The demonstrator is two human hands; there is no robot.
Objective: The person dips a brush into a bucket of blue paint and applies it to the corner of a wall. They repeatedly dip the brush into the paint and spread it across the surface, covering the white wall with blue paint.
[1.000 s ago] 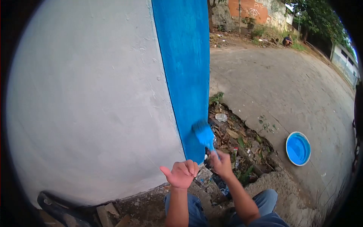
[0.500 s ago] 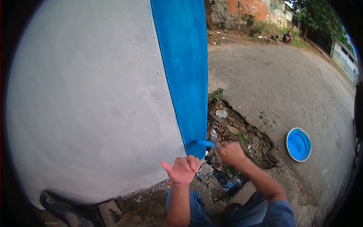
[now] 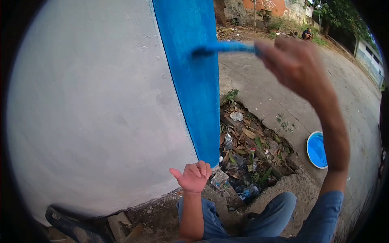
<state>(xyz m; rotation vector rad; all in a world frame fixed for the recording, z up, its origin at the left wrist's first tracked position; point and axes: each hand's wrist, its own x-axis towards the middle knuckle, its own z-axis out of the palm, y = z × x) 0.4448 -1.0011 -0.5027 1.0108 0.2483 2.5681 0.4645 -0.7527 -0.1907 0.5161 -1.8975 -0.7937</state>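
Observation:
My right hand (image 3: 298,65), raised to the upper right, grips a paintbrush (image 3: 231,47) with a blue handle. Its dark bristles lie against the blue strip (image 3: 188,77) at the wall's edge; the brush and hand are slightly blurred. Low in the middle, my left hand (image 3: 193,177) holds nothing, its thumb spread out and its fingers loosely bent. It is near the bottom of the blue strip and the white wall (image 3: 101,101). A basin of blue paint (image 3: 317,150) stands on the pavement, partly hidden behind my right forearm.
A broken-edged pit (image 3: 247,158) with leaves and litter lies right of the strip's base. Wood pieces (image 3: 117,229) and a black curved object (image 3: 67,220) are at lower left. A person (image 3: 306,34) crouches far off beyond the concrete pavement (image 3: 263,85).
My right hand has swung up and right with the paintbrush, from the bottom of the blue strip to its upper part. My left hand has hardly moved.

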